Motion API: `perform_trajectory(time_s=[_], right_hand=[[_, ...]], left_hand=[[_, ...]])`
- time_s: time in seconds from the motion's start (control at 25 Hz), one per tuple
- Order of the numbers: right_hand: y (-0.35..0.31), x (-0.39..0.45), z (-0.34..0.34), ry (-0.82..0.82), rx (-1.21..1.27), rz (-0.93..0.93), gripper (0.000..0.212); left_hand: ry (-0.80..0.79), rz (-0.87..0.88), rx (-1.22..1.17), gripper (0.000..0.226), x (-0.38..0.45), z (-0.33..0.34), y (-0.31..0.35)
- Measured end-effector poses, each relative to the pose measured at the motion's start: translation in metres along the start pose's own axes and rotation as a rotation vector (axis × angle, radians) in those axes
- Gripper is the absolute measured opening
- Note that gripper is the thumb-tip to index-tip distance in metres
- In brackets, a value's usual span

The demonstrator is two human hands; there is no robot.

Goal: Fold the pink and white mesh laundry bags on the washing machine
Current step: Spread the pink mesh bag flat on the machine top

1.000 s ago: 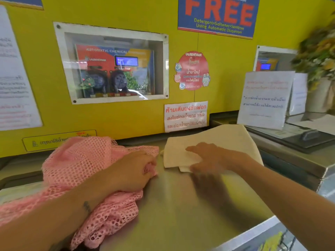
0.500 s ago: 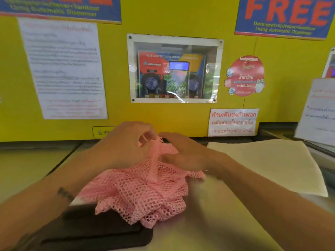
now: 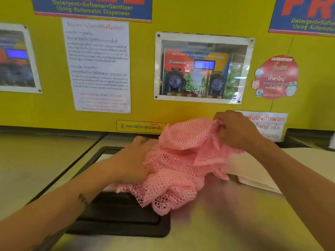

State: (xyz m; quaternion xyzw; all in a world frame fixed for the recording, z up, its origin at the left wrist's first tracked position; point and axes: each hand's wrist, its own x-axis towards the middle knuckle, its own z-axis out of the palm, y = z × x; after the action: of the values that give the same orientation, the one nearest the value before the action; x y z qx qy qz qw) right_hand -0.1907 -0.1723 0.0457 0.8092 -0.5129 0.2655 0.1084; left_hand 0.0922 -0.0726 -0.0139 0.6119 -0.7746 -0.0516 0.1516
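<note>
Head view: pink mesh bag [image 3: 181, 165] bunched on washing machine top [image 3: 226, 223], partly over the black lid [image 3: 117, 218]. Left hand [image 3: 134, 162] grips its left side, right hand [image 3: 235, 131] pinches the raised top edge. White bag [image 3: 257, 171] lies flat to the right.

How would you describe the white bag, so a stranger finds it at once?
On the steel washing machine top below the yellow wall, look right of the crumpled pink mesh bag. The white bag lies flat and folded, partly under the right forearm.
</note>
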Motion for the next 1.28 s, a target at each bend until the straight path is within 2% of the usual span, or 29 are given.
perform_trajectory(time_s=[0.08, 0.16, 0.2, 0.24, 0.28, 0.32, 0.36, 0.4, 0.48, 0.6, 0.68, 0.8, 0.88, 1.0, 1.04, 1.08, 1.12, 1.2, 1.24, 1.28], right_hand=[[0.02, -0.005, -0.014, 0.078, -0.101, 0.107, 0.01], [0.039, -0.015, -0.03, 0.172, -0.195, 0.234, 0.014], [0.05, -0.021, -0.039, 0.169, -0.275, 0.298, 0.018], [0.058, -0.028, -0.047, 0.081, -0.35, 0.345, 0.023], [0.064, -0.035, -0.056, -0.072, -0.382, 0.37, 0.027], [0.068, -0.04, -0.058, -0.235, -0.309, 0.378, 0.03], [0.069, -0.044, -0.057, -0.357, -0.14, 0.361, 0.031], [0.066, -0.046, -0.05, -0.41, 0.054, 0.327, 0.033], [0.053, -0.041, -0.024, -0.357, 0.185, 0.226, 0.042], [0.036, -0.038, 0.022, -0.416, 0.052, 0.176, 0.072], [0.027, -0.045, 0.042, -0.457, -0.087, 0.116, 0.064], [0.028, -0.042, 0.028, -0.34, -0.032, 0.049, 0.038], [0.041, -0.031, -0.005, -0.211, -0.098, 0.073, 0.029], [0.066, -0.033, -0.051, 0.134, -0.29, 0.148, 0.026], [0.072, -0.041, -0.054, 0.192, -0.362, 0.171, 0.025], [0.075, -0.051, -0.051, 0.14, -0.454, 0.195, 0.025], [0.079, -0.062, -0.043, -0.034, -0.525, 0.249, 0.026], [0.08, -0.081, -0.028, -0.509, -0.557, 0.458, 0.035], [0.078, -0.083, -0.025, -0.632, -0.533, 0.576, 0.043], [0.075, -0.081, -0.023, -0.626, -0.54, 0.634, 0.051]], left_hand=[[0.031, 0.076, 0.14, 0.052, 0.008, 0.0, 0.0], [0.111, 0.034, 0.274, 0.031, 0.017, -0.005, -0.005], [0.163, -0.009, 0.3, 0.024, 0.022, -0.009, -0.01], [0.201, -0.047, 0.28, 0.022, 0.027, -0.013, -0.016], [0.226, -0.057, 0.223, 0.026, 0.032, -0.016, -0.02], [0.229, -0.049, 0.143, 0.031, 0.035, -0.018, -0.019], [0.227, -0.016, 0.049, 0.035, 0.039, -0.019, -0.011], [0.222, 0.025, -0.05, 0.036, 0.04, -0.019, 0.001], [0.194, 0.091, -0.176, 0.032, 0.039, -0.015, 0.029], [0.081, 0.123, 0.055, 0.052, 0.046, 0.006, 0.055], [-0.048, 0.077, 0.161, 0.06, 0.052, 0.022, 0.059], [-0.163, 0.022, 0.098, 0.069, 0.054, 0.034, 0.05], [-0.098, 0.052, 0.061, 0.065, 0.054, 0.034, 0.044], [0.075, 0.101, 0.051, 0.051, 0.052, 0.032, 0.045], [0.114, 0.081, 0.044, 0.048, 0.052, 0.031, 0.045], [0.145, 0.05, 0.032, 0.046, 0.051, 0.029, 0.046], [0.166, 0.021, 0.018, 0.045, 0.05, 0.027, 0.046], [0.223, -0.006, -0.011, 0.034, 0.049, 0.018, 0.041], [0.257, -0.022, -0.017, 0.027, 0.048, 0.009, 0.037], [0.289, -0.053, -0.009, 0.024, 0.046, -0.001, 0.032]])
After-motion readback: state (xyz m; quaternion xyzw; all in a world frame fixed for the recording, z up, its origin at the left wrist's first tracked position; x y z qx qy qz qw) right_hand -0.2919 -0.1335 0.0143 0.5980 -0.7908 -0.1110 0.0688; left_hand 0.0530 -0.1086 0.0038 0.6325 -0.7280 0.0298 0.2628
